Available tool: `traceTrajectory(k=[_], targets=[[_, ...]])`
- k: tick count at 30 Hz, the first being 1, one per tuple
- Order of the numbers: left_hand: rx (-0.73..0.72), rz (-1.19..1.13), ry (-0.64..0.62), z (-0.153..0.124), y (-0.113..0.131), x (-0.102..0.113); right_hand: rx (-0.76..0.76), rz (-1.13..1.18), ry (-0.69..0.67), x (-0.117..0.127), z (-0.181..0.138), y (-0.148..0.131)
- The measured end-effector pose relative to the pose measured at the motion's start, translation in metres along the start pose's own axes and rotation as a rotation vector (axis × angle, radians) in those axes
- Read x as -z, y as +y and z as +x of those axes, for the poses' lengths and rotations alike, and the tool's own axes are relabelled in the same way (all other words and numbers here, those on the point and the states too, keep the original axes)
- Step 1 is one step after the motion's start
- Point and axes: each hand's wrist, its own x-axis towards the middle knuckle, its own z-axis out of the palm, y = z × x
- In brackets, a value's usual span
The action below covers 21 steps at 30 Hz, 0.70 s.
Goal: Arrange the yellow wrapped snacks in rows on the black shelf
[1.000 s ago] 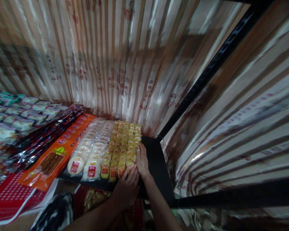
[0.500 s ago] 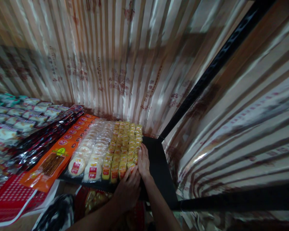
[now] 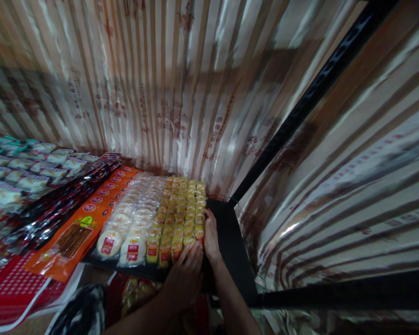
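Rows of small yellow snack packets [image 3: 181, 209] lie on a black shelf [image 3: 226, 237]. My left hand [image 3: 185, 274] rests at the near end of the rightmost rows, fingers stretched flat against the front packets. Along the right side of those rows lies my right hand [image 3: 210, 235], fingers straight and pressed against the packets' edge. Neither hand holds anything. Left of the yellow rows lie two rows of round white cakes in clear wrappers [image 3: 132, 218].
Orange packets [image 3: 91, 214], dark red packets [image 3: 52, 209] and pale packets [image 3: 21, 163] fill the shelf to the left. A shiny striped curtain [image 3: 160, 83] hangs behind and to the right. A black post [image 3: 307, 97] rises at the corner. Bags [image 3: 132, 293] sit below the shelf.
My right hand has slid a little nearer along the packets' edge. My left hand stays at the front of the rows. The view has shifted slightly.
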Motion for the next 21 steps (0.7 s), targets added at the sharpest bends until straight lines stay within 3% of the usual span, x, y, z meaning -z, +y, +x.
traceTrajectory(k=[4,12,16,21], targets=[[-0.004,-0.002,-0.01,-0.001,0.0,-0.002,-0.11,0.076,0.1,0.005,0.014,0.003],[-0.003,0.047,0.073,0.0,0.0,0.0,-0.22,-0.028,0.007,0.002,0.047,0.01],[-0.002,0.05,0.084,0.001,0.001,0.0,-0.195,-0.034,-0.068,0.001,0.049,0.014],[-0.002,0.06,0.063,0.0,0.0,-0.001,-0.138,-0.018,0.031,0.0,0.051,0.02]])
